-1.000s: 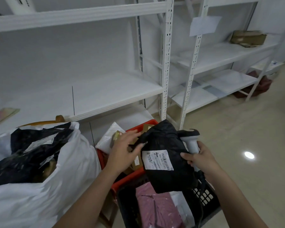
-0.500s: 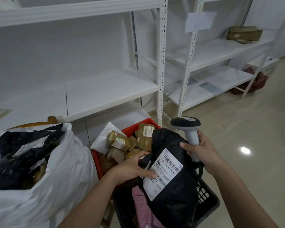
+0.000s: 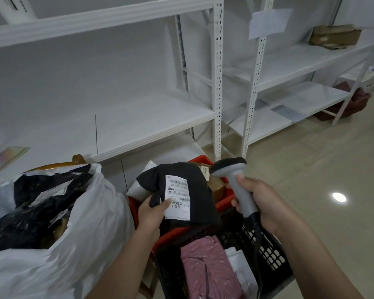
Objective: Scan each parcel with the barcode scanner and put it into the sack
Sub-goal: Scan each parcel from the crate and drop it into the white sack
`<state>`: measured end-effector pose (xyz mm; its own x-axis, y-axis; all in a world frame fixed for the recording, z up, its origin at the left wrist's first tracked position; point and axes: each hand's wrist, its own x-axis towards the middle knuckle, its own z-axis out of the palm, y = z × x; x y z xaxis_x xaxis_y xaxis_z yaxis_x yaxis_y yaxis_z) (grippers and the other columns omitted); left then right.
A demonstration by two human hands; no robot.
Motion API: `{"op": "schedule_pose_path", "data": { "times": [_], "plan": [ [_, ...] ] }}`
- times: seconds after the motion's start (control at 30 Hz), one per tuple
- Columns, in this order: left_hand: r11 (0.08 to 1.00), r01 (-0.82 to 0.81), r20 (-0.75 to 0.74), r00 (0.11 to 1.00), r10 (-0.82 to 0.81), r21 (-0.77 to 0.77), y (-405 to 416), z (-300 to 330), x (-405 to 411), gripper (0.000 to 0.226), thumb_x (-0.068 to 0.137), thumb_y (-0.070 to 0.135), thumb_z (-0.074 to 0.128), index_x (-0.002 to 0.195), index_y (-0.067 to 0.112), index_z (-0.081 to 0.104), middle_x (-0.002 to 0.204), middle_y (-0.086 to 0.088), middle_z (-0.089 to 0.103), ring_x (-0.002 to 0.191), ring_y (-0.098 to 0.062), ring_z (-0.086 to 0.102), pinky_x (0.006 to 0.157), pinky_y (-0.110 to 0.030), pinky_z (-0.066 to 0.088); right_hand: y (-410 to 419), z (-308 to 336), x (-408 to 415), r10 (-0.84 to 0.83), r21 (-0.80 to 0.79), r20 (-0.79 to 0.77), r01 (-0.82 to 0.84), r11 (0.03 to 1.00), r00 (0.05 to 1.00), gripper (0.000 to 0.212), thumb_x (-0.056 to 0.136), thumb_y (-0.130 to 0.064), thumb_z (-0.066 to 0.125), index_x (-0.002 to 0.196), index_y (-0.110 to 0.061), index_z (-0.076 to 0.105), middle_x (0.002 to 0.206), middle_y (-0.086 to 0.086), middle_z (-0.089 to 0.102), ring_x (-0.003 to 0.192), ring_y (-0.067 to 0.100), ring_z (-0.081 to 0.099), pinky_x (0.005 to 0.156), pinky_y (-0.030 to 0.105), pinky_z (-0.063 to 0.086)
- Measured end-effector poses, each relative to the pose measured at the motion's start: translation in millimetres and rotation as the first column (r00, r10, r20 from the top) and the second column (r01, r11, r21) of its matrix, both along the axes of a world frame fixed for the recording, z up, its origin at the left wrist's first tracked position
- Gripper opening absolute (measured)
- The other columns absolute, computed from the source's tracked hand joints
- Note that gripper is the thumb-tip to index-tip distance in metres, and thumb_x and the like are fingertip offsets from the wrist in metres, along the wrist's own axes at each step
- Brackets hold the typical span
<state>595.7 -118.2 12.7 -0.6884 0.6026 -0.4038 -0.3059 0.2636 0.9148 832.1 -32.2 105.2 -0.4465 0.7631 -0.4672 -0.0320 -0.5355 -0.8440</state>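
Above the red crate [image 3: 225, 202], one black parcel [image 3: 194, 190] is held up by the left hand [image 3: 152, 214], its white shipping label [image 3: 178, 196] turned toward the camera. The fingers of that hand are curled under the parcel's lower left edge, and the thumb is pressed on the label's lower left corner, so the parcel is clamped between them. Two barcodes can be made out on the label, one near its top and one at mid-height.

One grey barcode scanner [image 3: 235, 180] is gripped by the right hand [image 3: 261, 203], the fingers wrapped tight round its handle. Its dark head is tipped toward the parcel's upper right edge and lies just beside it; whether the two touch cannot be told. One dark cable [image 3: 256, 234] is seen running down from the handle over the black crate [image 3: 268, 255].

Two crates are stacked or set close together below the hands: the red one behind, the black latticed one in front. In the black crate one pink parcel [image 3: 207, 268] and one white parcel [image 3: 242, 268] are seen. In the red crate at least two brown cardboard parcels [image 3: 216, 184] are partly hidden behind the black parcel, with one white bag [image 3: 136, 189] at the left edge.

To the left, one white sack [image 3: 91, 234] stands open, with black bagged parcels [image 3: 41, 203] piled inside; their number cannot be counted. Behind, two white shelf units [image 3: 217, 83] are seen, with one brown package [image 3: 335, 36] on the far shelf.
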Motion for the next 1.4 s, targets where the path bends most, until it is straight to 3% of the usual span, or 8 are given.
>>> {"op": "schedule_pose_path", "data": {
  "times": [0.13, 0.33, 0.57, 0.73, 0.97, 1.17, 1.27, 1.4],
  "plan": [
    [0.996, -0.072, 0.107, 0.992, 0.067, 0.043, 0.4, -3.0, -1.8, 0.024, 0.084, 0.002, 0.072, 0.107, 0.009, 0.067, 0.101, -0.012, 0.074, 0.093, -0.029, 0.072, 0.087, -0.045, 0.057, -13.0, 25.6, -7.5, 0.061, 0.05, -0.111, -0.056, 0.997, 0.992, 0.029, 0.098, -0.029, 0.058, 0.113, -0.005, 0.063, 0.074, 0.004, 0.064, 0.052, 0.016, 0.057, 0.048, 0.027, 0.047],
    [0.981, -0.145, 0.189, 0.975, 0.12, 0.125, 3.5, -3.4, 0.3, 0.022, 0.086, 0.0, 0.069, 0.104, 0.012, 0.067, 0.098, -0.01, 0.075, 0.088, -0.026, 0.073, 0.073, -0.037, 0.058, -20.6, 50.6, -5.3, 0.094, 0.092, -0.165, -0.08, 0.993, 0.982, 0.037, 0.099, -0.03, 0.056, 0.121, -0.001, 0.061, 0.09, 0.009, 0.061, 0.055, 0.017, 0.054, 0.051, 0.026, 0.044],
    [0.974, -0.184, 0.204, 0.967, 0.156, 0.13, 2.5, -3.7, 0.8, 0.023, 0.086, 0.002, 0.07, 0.104, 0.014, 0.066, 0.098, -0.008, 0.075, 0.089, -0.024, 0.072, 0.068, -0.034, 0.058, -24.5, 59.2, -0.4, 0.098, 0.058, -0.202, -0.088, 0.994, 0.975, 0.041, 0.097, -0.033, 0.056, 0.121, 0.0, 0.061, 0.091, 0.01, 0.061, 0.055, 0.015, 0.053, 0.051, 0.025, 0.044],
    [0.97, -0.187, 0.205, 0.967, 0.154, 0.153, 2.1, -2.5, 0.7, 0.032, 0.086, 0.001, 0.069, 0.117, 0.009, 0.063, 0.107, -0.011, 0.072, 0.096, -0.026, 0.07, 0.083, -0.041, 0.056, -27.2, 62.8, 0.4, 0.103, 0.07, -0.182, -0.091, 0.993, 0.978, 0.044, 0.095, -0.034, 0.057, 0.121, 0.002, 0.06, 0.094, 0.01, 0.062, 0.055, 0.015, 0.054, 0.05, 0.025, 0.044],
    [0.968, -0.201, 0.209, 0.964, 0.167, 0.153, -7.7, -4.1, -10.9, 0.031, 0.084, 0.005, 0.072, 0.113, 0.014, 0.066, 0.099, -0.006, 0.075, 0.084, -0.019, 0.074, 0.063, -0.03, 0.06, -37.9, 70.7, -10.1, 0.147, 0.091, -0.193, -0.132, 0.987, 0.97, 0.046, 0.093, -0.034, 0.058, 0.121, 0.002, 0.06, 0.091, 0.01, 0.061, 0.055, 0.015, 0.052, 0.047, 0.023, 0.045],
    [0.945, -0.26, 0.23, 0.95, 0.213, 0.197, -36.1, 18.1, -29.8, 0.035, 0.085, 0.002, 0.071, 0.118, 0.008, 0.063, 0.102, -0.011, 0.074, 0.093, -0.028, 0.072, 0.086, -0.046, 0.057, -58.0, 67.1, -46.5, 0.201, 0.132, -0.16, -0.18, 0.975, 0.967, 0.04, 0.096, -0.034, 0.057, 0.121, -0.004, 0.06, 0.095, 0.01, 0.065, 0.057, 0.016, 0.057, 0.05, 0.025, 0.048],
    [0.903, -0.355, 0.149, 0.933, 0.327, 0.242, -61.3, 41.9, -59.0, 0.024, 0.087, 0.003, 0.07, 0.108, 0.012, 0.066, 0.106, -0.011, 0.073, 0.091, -0.025, 0.072, 0.084, -0.044, 0.058, -71.1, 60.9, -74.9, 0.223, 0.161, -0.093, -0.206, 0.965, 0.97, 0.034, 0.098, -0.035, 0.056, 0.116, -0.008, 0.063, 0.092, 0.008, 0.064, 0.057, 0.015, 0.059, 0.05, 0.025, 0.048],
    [0.756, -0.589, 0.017, 0.792, 0.61, 0.287, -101.3, 76.6, -114.6, 0.02, 0.086, 0.006, 0.072, 0.101, 0.017, 0.065, 0.103, -0.005, 0.071, 0.083, -0.015, 0.07, 0.059, -0.027, 0.057, -90.4, 49.7, -111.7, 0.235, 0.097, -0.119, -0.224, 0.97, 0.965, 0.029, 0.099, -0.033, 0.056, 0.112, -0.008, 0.064, 0.082, 0.01, 0.064, 0.053, 0.015, 0.06, 0.047, 0.025, 0.049]
  ]
}}
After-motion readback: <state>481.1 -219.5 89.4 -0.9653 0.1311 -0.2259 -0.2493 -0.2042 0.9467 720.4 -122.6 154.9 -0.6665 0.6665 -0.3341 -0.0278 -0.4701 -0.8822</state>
